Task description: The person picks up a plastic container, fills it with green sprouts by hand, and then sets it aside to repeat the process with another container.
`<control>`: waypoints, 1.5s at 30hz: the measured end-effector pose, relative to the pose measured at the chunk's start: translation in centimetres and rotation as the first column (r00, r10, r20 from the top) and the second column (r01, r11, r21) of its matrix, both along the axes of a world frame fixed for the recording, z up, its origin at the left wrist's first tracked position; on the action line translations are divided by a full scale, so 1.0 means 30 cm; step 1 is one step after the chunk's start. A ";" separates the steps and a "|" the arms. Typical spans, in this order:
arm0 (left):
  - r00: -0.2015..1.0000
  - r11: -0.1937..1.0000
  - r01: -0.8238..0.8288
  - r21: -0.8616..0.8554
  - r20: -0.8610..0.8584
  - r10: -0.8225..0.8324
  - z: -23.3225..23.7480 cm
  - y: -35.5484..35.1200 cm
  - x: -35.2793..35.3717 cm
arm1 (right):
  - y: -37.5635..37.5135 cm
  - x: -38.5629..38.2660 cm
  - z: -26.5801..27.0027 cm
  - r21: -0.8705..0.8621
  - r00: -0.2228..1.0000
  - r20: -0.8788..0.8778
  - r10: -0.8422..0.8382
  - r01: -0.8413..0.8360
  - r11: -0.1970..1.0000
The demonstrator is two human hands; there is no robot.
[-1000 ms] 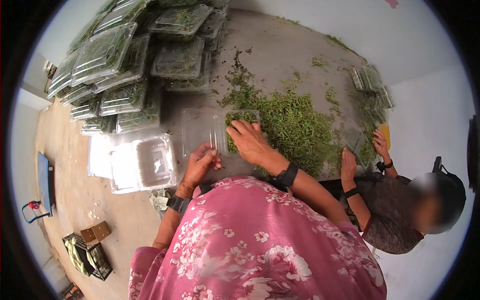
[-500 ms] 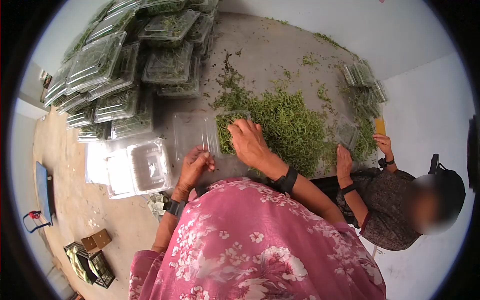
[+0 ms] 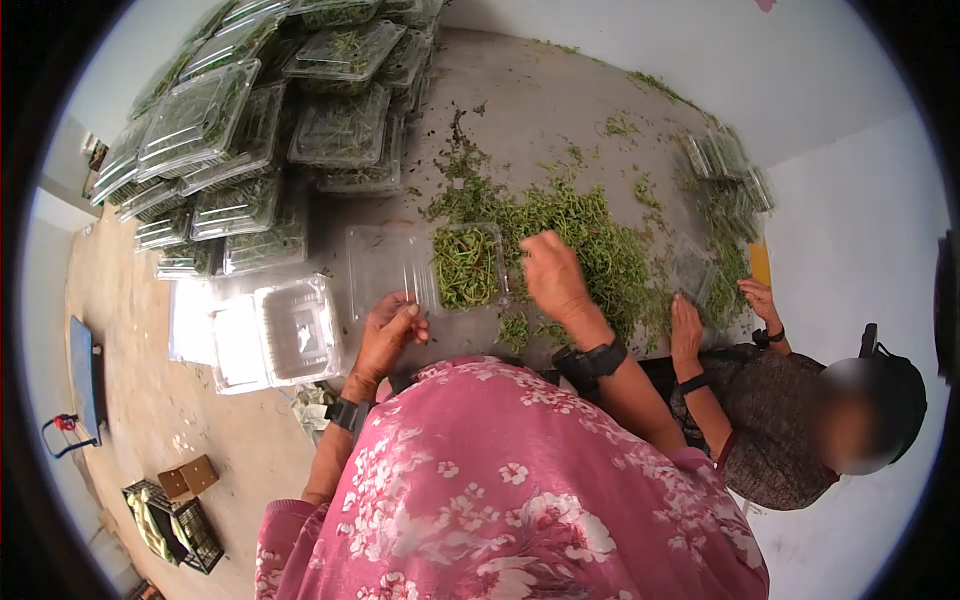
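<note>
An open clear plastic box lies in front of me, its lid folded out to the left and its tray filled with green sprigs. At the lid's lower edge is my left hand, fingers curled and pinched against the plastic. My right hand hovers over the near left side of the loose green heap, just right of the tray; its fingers are bent together and slightly blurred, so anything between them is hidden.
Filled, closed boxes are stacked high at the back left. Empty open boxes lie left of my left hand. At the right, a co-worker has both hands near another box. A crate stands on the floor.
My right hand has lifted off the sprigs in the tray and moved right, over the heap. My left hand remains at the lid. The co-worker's farther hand has shifted slightly.
</note>
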State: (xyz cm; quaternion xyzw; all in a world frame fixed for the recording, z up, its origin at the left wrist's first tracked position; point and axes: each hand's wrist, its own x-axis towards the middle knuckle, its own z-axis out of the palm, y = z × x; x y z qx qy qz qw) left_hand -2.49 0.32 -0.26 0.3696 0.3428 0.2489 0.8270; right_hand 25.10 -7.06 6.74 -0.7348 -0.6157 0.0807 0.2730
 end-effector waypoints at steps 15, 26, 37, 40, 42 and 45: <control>1.000 1.000 -0.004 -0.001 0.001 0.004 -0.009 0.003 0.002 | -0.202 0.407 -0.163 -0.220 0.937 0.184 -0.296 0.333 0.917; 1.000 1.000 -0.016 0.021 -0.009 0.016 -0.003 0.002 0.002 | -0.180 0.317 0.130 -0.105 0.825 -0.498 -0.268 0.249 0.963; 1.000 1.000 -0.028 -0.009 0.000 0.028 0.015 0.001 0.010 | -0.220 0.286 0.132 -0.255 0.767 -0.564 -0.307 0.192 0.948; 0.999 0.999 -0.033 -0.005 -0.003 0.033 0.011 0.000 0.010 | -0.246 0.329 0.039 -0.332 0.877 -0.395 -0.272 0.139 0.933; 0.999 0.999 -0.036 -0.020 -0.005 0.036 0.014 -0.002 0.010 | -0.275 0.351 0.007 -0.426 0.934 -0.193 -0.301 0.197 0.883; 0.999 0.999 -0.040 -0.026 -0.010 0.040 0.014 -0.005 0.008 | -0.305 0.329 -0.007 -0.322 0.913 -0.224 -0.341 0.261 0.910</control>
